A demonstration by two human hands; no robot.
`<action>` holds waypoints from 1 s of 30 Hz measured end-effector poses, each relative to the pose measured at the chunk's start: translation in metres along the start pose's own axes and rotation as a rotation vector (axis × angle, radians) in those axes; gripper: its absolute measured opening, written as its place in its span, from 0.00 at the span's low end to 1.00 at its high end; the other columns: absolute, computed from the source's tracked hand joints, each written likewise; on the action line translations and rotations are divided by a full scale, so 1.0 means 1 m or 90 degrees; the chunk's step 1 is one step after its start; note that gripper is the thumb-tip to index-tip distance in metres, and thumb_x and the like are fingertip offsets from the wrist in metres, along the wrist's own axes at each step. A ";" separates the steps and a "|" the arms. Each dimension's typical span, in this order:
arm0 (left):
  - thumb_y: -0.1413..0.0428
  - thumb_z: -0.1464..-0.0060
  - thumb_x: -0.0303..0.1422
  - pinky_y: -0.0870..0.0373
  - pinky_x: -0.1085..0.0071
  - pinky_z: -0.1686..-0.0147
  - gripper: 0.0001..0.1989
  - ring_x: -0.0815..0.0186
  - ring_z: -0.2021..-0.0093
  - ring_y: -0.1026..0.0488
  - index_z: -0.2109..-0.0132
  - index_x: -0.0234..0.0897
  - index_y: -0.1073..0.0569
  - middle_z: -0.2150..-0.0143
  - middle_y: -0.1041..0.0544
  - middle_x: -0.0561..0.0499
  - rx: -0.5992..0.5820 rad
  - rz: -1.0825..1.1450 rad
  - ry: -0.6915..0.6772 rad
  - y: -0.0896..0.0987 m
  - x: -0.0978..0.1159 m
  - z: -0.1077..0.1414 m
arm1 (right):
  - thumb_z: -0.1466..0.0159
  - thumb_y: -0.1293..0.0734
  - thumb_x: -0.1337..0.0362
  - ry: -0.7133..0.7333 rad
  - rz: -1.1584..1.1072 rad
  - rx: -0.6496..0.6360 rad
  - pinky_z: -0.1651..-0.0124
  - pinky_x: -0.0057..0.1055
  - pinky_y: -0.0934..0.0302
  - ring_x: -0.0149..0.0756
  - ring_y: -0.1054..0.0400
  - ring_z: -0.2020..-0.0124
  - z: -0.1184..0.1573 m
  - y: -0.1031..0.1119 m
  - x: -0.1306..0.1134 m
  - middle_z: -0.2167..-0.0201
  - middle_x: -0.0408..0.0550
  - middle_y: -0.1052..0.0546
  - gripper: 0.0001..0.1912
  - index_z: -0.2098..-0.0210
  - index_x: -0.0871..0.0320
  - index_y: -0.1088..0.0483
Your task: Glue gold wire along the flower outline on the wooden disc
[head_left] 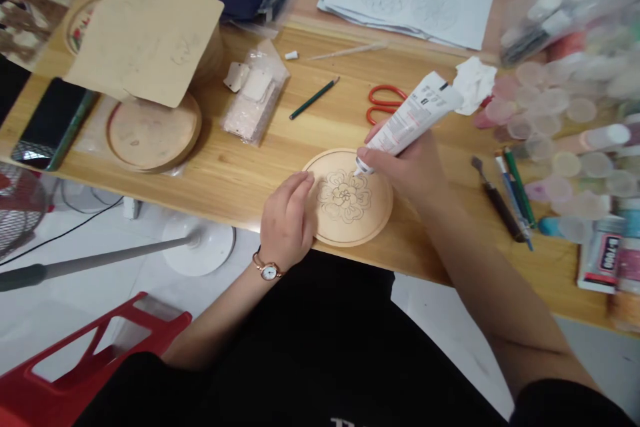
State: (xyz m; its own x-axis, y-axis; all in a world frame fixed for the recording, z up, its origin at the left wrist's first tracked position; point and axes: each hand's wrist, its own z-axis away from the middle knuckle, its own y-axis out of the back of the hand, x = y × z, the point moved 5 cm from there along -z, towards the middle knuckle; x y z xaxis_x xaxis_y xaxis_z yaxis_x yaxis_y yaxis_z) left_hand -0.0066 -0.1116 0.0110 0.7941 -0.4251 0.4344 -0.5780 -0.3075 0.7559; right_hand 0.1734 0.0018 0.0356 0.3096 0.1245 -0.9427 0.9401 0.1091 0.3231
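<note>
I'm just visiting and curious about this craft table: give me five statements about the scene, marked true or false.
1. The right hand holds a white printed squeeze tube. True.
2. The left hand grips the red-handled scissors. False: it is at the left edge of the round pale wooden disc, and the scissors lie on the brown wooden table.
3. A flower outline is drawn on the disc. True.
4. The dark green pencil lies on the disc. False: it lies on the table.
5. A gold-coloured wristwatch is on the left wrist. True.
</note>
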 end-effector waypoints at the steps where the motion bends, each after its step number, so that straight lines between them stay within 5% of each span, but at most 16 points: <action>1: 0.55 0.44 0.20 0.29 0.56 0.45 0.27 0.55 0.41 0.31 0.36 0.34 0.41 0.42 0.30 0.36 0.000 -0.001 -0.009 -0.001 0.000 0.000 | 0.52 0.27 0.63 -0.004 0.001 0.006 0.71 0.35 0.31 0.37 0.29 0.76 0.001 -0.001 0.005 0.78 0.41 0.24 0.08 0.75 0.53 0.31; 8: 0.51 0.42 0.22 0.26 0.54 0.51 0.27 0.54 0.47 0.30 0.36 0.39 0.41 0.46 0.30 0.39 0.067 -0.064 0.043 0.001 0.001 0.000 | 0.51 0.29 0.61 -0.025 -0.015 0.039 0.72 0.34 0.31 0.36 0.29 0.76 0.014 -0.003 0.019 0.78 0.41 0.25 0.07 0.76 0.53 0.31; 15: 0.49 0.43 0.21 0.26 0.54 0.51 0.28 0.53 0.45 0.30 0.36 0.37 0.40 0.45 0.30 0.38 0.044 -0.049 0.014 0.002 0.005 -0.002 | 0.53 0.29 0.62 0.001 -0.003 0.051 0.70 0.35 0.32 0.37 0.27 0.75 0.017 -0.007 0.017 0.77 0.42 0.24 0.06 0.76 0.54 0.30; 22: 0.40 0.48 0.32 0.25 0.56 0.52 0.28 0.52 0.47 0.27 0.40 0.35 0.36 0.46 0.28 0.37 0.009 -0.063 -0.037 0.001 0.009 -0.004 | 0.53 0.29 0.63 0.046 0.109 0.036 0.71 0.33 0.35 0.34 0.31 0.76 0.016 -0.003 0.006 0.79 0.41 0.25 0.05 0.79 0.53 0.31; 30: 0.40 0.46 0.36 0.26 0.60 0.55 0.22 0.52 0.48 0.26 0.46 0.33 0.31 0.46 0.27 0.36 -0.005 -0.079 -0.057 -0.002 0.010 -0.005 | 0.53 0.29 0.64 0.042 0.105 -0.002 0.72 0.34 0.37 0.34 0.31 0.77 0.016 -0.006 0.009 0.80 0.41 0.26 0.05 0.78 0.54 0.31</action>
State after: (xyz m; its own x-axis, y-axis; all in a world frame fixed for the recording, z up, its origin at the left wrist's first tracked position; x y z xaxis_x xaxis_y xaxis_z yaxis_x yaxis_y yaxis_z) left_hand 0.0039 -0.1109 0.0167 0.8391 -0.4583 0.2931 -0.4753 -0.3553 0.8049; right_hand 0.1730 -0.0139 0.0239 0.4494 0.2050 -0.8695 0.8768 0.0852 0.4733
